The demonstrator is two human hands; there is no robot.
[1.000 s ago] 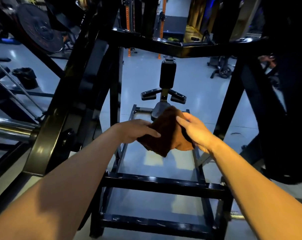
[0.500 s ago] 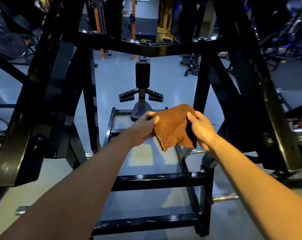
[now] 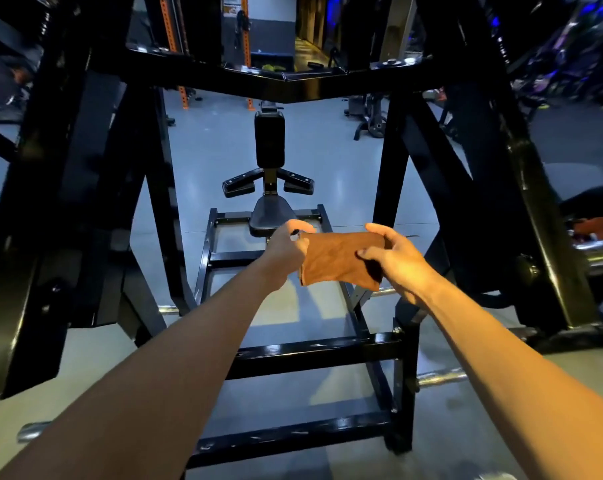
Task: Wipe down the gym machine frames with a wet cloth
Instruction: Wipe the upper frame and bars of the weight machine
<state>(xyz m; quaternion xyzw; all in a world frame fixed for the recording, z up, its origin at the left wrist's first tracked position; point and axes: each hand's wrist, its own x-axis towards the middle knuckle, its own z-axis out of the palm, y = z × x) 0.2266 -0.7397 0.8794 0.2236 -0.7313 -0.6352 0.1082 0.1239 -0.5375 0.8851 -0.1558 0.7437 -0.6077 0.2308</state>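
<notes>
The machine frame (image 3: 293, 83) fills the view: a black steel structure with a heavy cross-beam at the far top, slanting uprights left and right, and a ladder-like base (image 3: 313, 355) of horizontal rails running from near to far along the floor (image 3: 206, 147). A padded seat (image 3: 270, 213) with an upright back pad (image 3: 269, 138) stands at the far end of the base, centred. Chrome bars show low on the left and right edges.

The cloth (image 3: 338, 259), brown and folded to a rough rectangle, is held in the air above the middle of the base, touching no part of the frame. Its long axis runs left to right, spanning the gap between the two hands.

The left hand (image 3: 286, 247) pinches the left end of the cloth, fingers curled over the top edge. The right hand (image 3: 393, 258) grips the right end, thumb in front and fingers wrapped behind.

Judgement: the cloth is being arranged for wiping, and no stroke is under way. The right upright (image 3: 390, 174) lies just beyond and right of the right hand, making that hand the nearer one for a first pass; the base rails lie directly below both hands.
</notes>
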